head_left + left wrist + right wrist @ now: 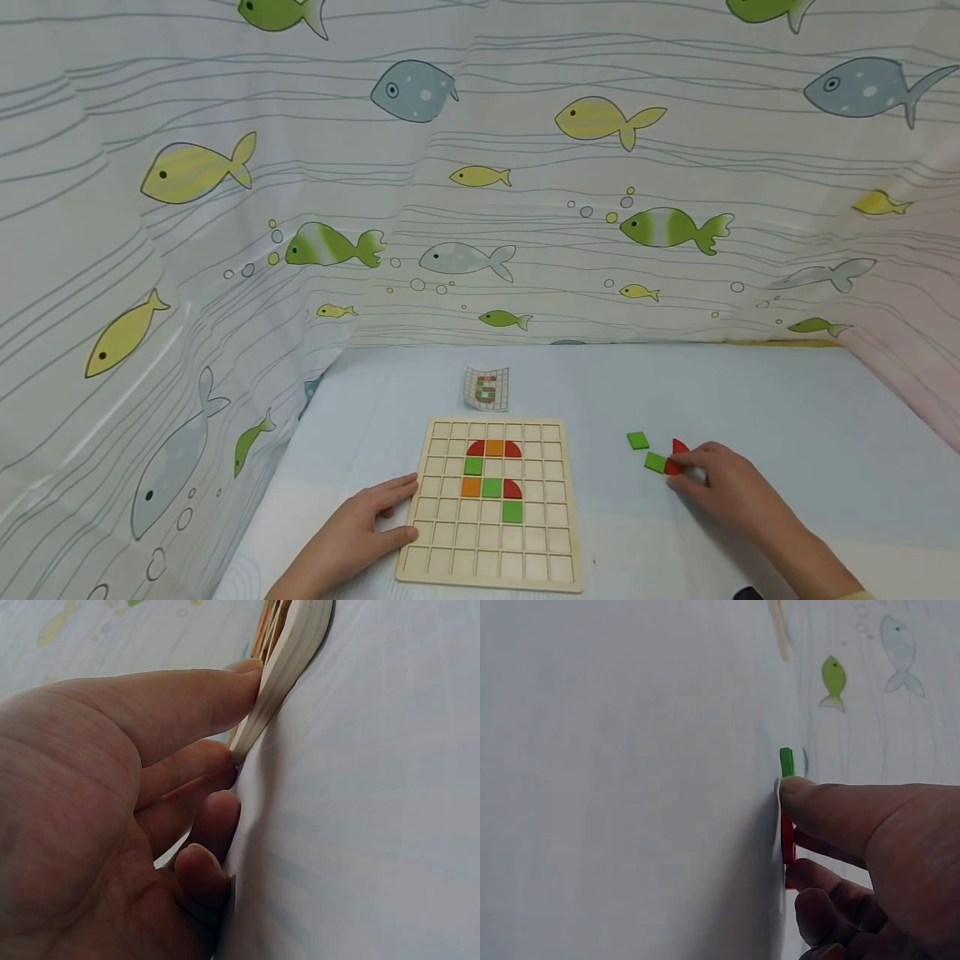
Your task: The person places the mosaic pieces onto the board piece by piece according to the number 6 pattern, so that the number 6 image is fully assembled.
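Note:
A wooden grid board (pixel 457 558) lies flat on the table with red quarter-circle tiles, orange squares and green squares set in several cells. My left hand (pixel 352 529) touches its left edge, fingers relaxed; in the left wrist view the thumb (pixel 202 697) lies against the board's side (pixel 289 660). Right of the board, my right hand (pixel 731 483) pinches a red quarter-circle tile (pixel 672 467) at table level between thumb and fingers. Another red tile (pixel 678 447) shows just behind it, partly hidden by the fingers. A green square tile (pixel 655 462) lies right beside the pinched one.
A second green square tile (pixel 637 440) lies slightly farther back. Behind the board lies a small pattern card (pixel 486 389) with a coloured figure on a grid. Fish-printed curtains (pixel 525 208) surround the pale blue table (pixel 615 383). A dark object (pixel 747 593) shows at the bottom edge.

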Tool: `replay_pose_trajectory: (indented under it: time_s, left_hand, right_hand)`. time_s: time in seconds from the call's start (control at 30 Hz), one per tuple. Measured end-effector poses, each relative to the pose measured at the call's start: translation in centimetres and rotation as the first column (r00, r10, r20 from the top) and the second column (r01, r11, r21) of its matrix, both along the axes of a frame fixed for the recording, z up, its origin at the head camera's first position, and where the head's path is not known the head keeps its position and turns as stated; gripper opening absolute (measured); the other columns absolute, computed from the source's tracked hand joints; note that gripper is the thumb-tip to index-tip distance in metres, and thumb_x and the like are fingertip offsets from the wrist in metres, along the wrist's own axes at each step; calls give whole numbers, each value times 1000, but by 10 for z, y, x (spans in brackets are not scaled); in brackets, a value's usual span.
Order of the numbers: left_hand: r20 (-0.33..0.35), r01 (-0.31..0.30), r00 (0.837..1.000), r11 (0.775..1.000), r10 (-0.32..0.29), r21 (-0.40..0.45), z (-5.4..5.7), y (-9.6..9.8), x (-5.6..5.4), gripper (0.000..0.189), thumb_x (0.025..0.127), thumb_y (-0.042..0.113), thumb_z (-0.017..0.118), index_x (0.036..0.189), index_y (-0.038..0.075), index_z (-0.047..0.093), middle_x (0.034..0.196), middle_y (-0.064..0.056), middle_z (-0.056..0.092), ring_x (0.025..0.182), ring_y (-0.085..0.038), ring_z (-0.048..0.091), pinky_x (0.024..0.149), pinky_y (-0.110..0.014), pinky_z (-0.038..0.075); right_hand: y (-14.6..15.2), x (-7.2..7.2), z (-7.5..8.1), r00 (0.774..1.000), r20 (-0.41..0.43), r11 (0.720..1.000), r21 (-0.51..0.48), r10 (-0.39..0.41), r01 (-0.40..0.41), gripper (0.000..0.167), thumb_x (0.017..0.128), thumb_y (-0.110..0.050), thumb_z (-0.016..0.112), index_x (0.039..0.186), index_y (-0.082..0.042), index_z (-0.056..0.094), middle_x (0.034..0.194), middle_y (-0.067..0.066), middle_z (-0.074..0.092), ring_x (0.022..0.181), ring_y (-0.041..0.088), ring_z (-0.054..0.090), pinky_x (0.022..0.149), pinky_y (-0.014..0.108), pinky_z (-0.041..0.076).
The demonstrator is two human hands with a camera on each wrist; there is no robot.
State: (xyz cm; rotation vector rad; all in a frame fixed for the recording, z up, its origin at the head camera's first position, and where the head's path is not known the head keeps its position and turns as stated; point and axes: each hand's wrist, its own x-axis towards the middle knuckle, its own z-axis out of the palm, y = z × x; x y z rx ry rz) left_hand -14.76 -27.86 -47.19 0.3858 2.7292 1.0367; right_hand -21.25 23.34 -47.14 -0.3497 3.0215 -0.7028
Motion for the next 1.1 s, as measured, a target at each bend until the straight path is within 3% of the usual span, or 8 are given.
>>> replay_pose_trajectory:
  time_s: [0.1,0.23,0.37,0.73,1.1]
  left_hand:
    - [-3,-2,1000,1000,2,0,0,0,0,71,88,50,71,143,8,54,149,5,47,123,-17,53,93,-29,47]
    - [-7,-4,1000,1000,4,-3,1,0,1,71,88,50,71,143,8,54,149,6,47,123,-17,52,93,-30,47]
    - [-8,-5,1000,1000,5,-7,1,1,1,70,88,50,71,143,9,54,149,6,46,121,-16,54,93,-30,47]
    - [13,-12,1000,1000,12,-4,2,1,0,71,87,50,71,143,10,54,150,7,46,121,-17,54,94,-33,47]
    - [6,-10,1000,1000,10,-3,2,1,0,71,87,50,71,143,9,55,149,7,46,123,-18,53,94,-31,47]
  right_hand:
    - [1,0,-1,1000,3,1000,2,3,-3,26,81,-29,82,103,-16,78,98,0,63,93,25,60,80,47,51]
    - [1,2,-1,1000,11,1000,-3,4,-4,22,80,-27,83,100,-21,78,98,-2,63,82,17,55,72,37,49]
    - [0,4,1,1000,30,1000,4,7,-7,26,80,-24,82,104,-17,77,97,-3,63,75,13,50,66,31,46]
    - [0,7,4,997,65,1000,6,27,-28,16,80,-27,82,94,-22,76,90,-9,61,75,12,50,66,30,46]
    - [-5,9,8,995,94,1000,-19,20,-19,18,80,-32,82,94,-23,74,89,-12,63,71,10,50,64,29,45]
